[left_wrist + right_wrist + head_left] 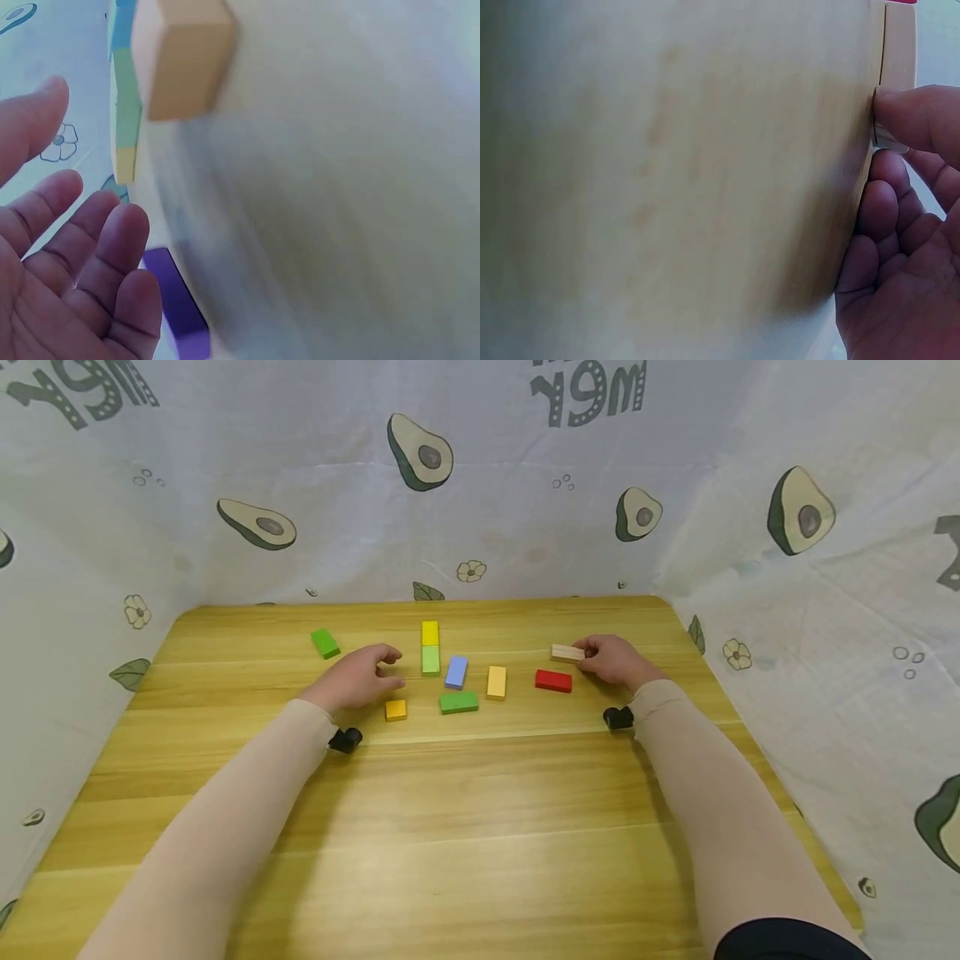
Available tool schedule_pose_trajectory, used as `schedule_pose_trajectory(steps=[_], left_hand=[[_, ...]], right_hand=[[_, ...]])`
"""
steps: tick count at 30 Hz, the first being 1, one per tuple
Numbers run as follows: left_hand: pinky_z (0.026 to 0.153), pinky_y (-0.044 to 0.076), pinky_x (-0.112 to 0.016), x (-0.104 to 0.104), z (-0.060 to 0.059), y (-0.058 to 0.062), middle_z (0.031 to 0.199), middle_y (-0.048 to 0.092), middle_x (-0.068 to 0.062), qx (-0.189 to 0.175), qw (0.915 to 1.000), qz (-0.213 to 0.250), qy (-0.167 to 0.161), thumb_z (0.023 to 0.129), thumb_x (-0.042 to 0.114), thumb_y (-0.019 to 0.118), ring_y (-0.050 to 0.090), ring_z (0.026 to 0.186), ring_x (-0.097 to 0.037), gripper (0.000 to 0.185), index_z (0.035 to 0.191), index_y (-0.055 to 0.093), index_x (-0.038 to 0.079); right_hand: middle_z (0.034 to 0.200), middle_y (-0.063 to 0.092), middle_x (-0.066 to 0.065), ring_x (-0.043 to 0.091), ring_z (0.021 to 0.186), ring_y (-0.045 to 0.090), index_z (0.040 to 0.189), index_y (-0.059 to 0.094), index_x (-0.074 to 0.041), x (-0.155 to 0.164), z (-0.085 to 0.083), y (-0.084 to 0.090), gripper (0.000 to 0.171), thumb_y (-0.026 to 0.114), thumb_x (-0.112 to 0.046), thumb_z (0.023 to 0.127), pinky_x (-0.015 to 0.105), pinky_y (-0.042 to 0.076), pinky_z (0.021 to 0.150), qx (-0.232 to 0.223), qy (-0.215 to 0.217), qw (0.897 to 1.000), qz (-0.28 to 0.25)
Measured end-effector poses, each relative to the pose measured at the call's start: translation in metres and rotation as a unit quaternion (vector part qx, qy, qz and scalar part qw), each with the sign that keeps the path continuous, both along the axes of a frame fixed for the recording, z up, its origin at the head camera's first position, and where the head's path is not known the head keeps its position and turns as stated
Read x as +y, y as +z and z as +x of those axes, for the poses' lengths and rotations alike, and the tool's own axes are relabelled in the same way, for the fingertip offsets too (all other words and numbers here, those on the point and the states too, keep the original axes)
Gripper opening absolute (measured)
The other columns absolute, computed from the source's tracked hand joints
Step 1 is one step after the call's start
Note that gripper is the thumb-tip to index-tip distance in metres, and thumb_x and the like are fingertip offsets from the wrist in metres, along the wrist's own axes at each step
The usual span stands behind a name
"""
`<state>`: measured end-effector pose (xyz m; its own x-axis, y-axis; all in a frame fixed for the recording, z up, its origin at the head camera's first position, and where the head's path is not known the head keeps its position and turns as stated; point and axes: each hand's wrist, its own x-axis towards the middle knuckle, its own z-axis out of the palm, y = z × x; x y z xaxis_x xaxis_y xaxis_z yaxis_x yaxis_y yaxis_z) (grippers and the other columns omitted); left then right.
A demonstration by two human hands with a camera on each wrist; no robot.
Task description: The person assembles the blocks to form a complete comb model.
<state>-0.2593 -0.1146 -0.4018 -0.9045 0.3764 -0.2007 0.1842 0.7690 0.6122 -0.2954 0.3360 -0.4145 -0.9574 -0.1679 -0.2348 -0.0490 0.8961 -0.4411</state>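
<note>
My right hand (613, 660) pinches the plain wooden block (567, 652) at its fingertips; my left hand (358, 677) hovers relaxed, holding nothing, beside the small orange block (395, 709). Next, I'd judge, lifting it needs a firm pinch.

A wooden table (465, 827) with pale yellow grain carries small blocks. Around the blue block (456, 672): yellow block (430, 632) and light green block (431, 660) at eleven o'clock, dark green block (459, 702) at six, orange-yellow block (497, 682) at three, red block (553, 681) beyond, natural wood block (567, 652) at two, green block (326, 643) at ten, small orange cube (396, 710) at eight.
</note>
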Motion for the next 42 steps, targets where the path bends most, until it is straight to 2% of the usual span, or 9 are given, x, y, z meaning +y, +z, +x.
schedule_pose_trajectory(steps=[10,19,25,29,33,38,42], left_hand=[[0.1,0.04,-0.046,-0.022,0.016,-0.001,0.136,0.049,-0.001,-0.003,0.9999,0.01,0.003,0.085,0.039,0.065,0.051,0.117,-0.023,0.057,0.134,0.046,0.017],[0.102,0.039,-0.047,-0.029,0.022,-0.004,0.135,0.05,0.0,-0.006,1.0,0.005,-0.001,0.084,0.042,0.066,0.05,0.118,-0.024,0.059,0.135,0.046,0.019],[0.106,0.035,-0.047,-0.033,0.023,-0.004,0.138,0.048,-0.001,0.033,0.9994,-0.012,-0.007,0.083,0.039,0.068,0.045,0.125,-0.026,0.059,0.133,0.048,0.017],[0.108,0.029,-0.05,-0.038,0.02,-0.004,0.141,0.043,-0.005,0.06,0.9976,-0.034,0.008,0.084,0.038,0.066,0.036,0.131,-0.03,0.058,0.134,0.047,0.017],[0.108,0.029,-0.052,-0.048,0.012,-0.008,0.14,0.043,-0.007,0.067,0.9964,-0.047,0.022,0.085,0.038,0.065,0.035,0.128,-0.033,0.058,0.135,0.045,0.016],[0.104,0.033,-0.05,-0.055,0.004,-0.011,0.133,0.048,-0.007,0.048,0.9976,-0.038,0.031,0.086,0.034,0.065,0.043,0.118,-0.029,0.059,0.137,0.042,0.016],[0.107,0.031,-0.05,-0.056,-0.002,-0.011,0.138,0.045,-0.007,0.028,0.9983,-0.035,0.039,0.088,0.031,0.063,0.044,0.123,-0.028,0.061,0.141,0.037,0.015]], right_hand=[[0.105,0.053,0.014,0.026,0.087,0.046,0.127,0.053,-0.007,0.001,-0.003,-0.002,0.041,0.058,-0.021,0.089,0.037,0.039,0.077,-0.001,0.0,1.0,0.009],[0.105,0.053,0.014,0.026,0.087,0.046,0.127,0.053,-0.007,0.002,-0.004,-0.002,0.041,0.058,-0.02,0.089,0.037,0.039,0.077,-0.001,0.002,1.0,0.009],[0.108,0.053,0.014,0.026,0.088,0.046,0.129,0.052,-0.007,0.002,-0.004,-0.003,0.042,0.058,-0.021,0.089,0.038,0.04,0.079,-0.007,0.004,1.0,0.008],[0.107,0.053,0.014,0.026,0.087,0.046,0.128,0.053,-0.007,0.002,-0.005,-0.002,0.042,0.058,-0.021,0.089,0.037,0.04,0.077,-0.008,0.002,1.0,0.005],[0.106,0.053,0.014,0.026,0.086,0.046,0.128,0.053,-0.007,0.003,-0.004,-0.002,0.041,0.058,-0.02,0.089,0.037,0.04,0.077,-0.007,0.002,1.0,0.005],[0.104,0.053,0.014,0.025,0.085,0.047,0.127,0.054,-0.007,0.002,-0.004,-0.002,0.041,0.058,-0.021,0.089,0.036,0.039,0.076,-0.005,0.002,1.0,0.007],[0.103,0.053,0.013,0.025,0.084,0.047,0.127,0.054,-0.007,0.001,-0.004,-0.002,0.041,0.058,-0.021,0.089,0.036,0.039,0.075,-0.003,0.004,1.0,0.009]])
